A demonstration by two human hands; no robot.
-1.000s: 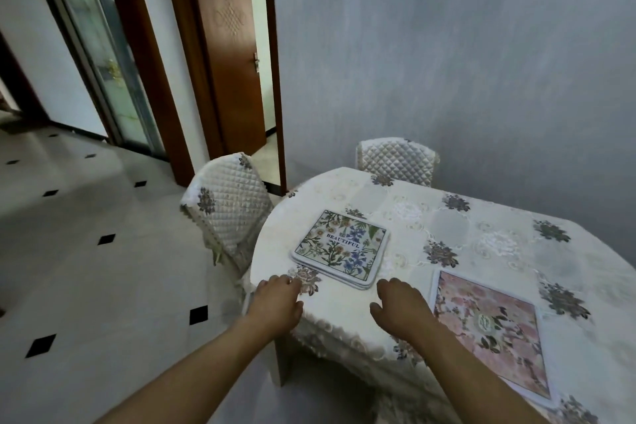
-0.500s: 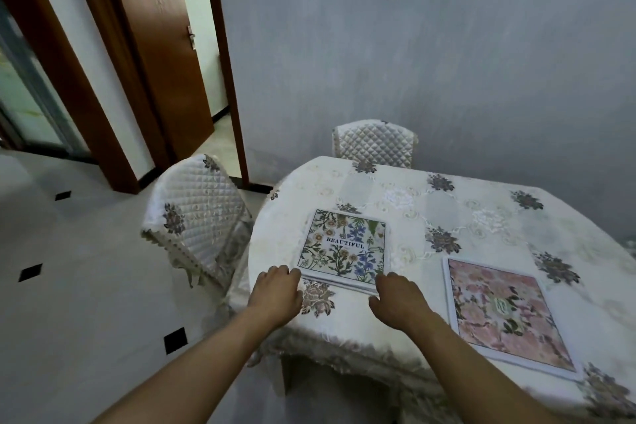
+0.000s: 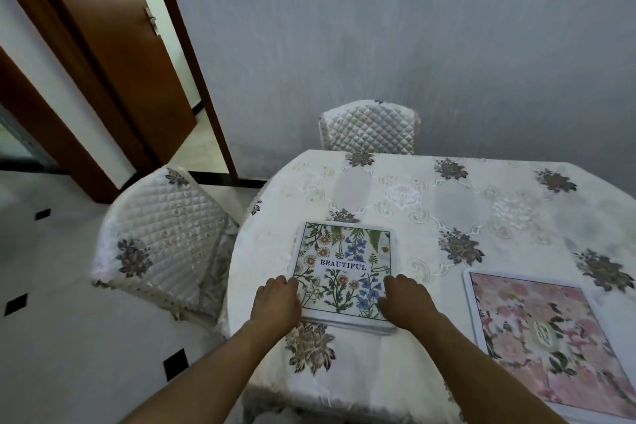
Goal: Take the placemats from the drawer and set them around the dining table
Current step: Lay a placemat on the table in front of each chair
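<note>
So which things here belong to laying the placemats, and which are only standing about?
For the job: placemat stack, left hand and right hand at its near corners, pink placemat, dining table.
Just there: near chair, far chair, brown door.

A pale grey-blue wall [image 3: 378, 27] with a faint streaky texture fills the back of the room. Left of it a brown wooden door [image 3: 113, 45] stands open in a dark frame [image 3: 198, 62]. The floor [image 3: 69, 372] is pale tile with small black diamond insets [image 3: 175, 363]. The dining table [image 3: 413, 189] wears a cream embroidered cloth with dark flower motifs. Two chairs in white quilted covers stand at it: the left chair [image 3: 161, 234] and the far chair [image 3: 370, 127] by the wall.
</note>
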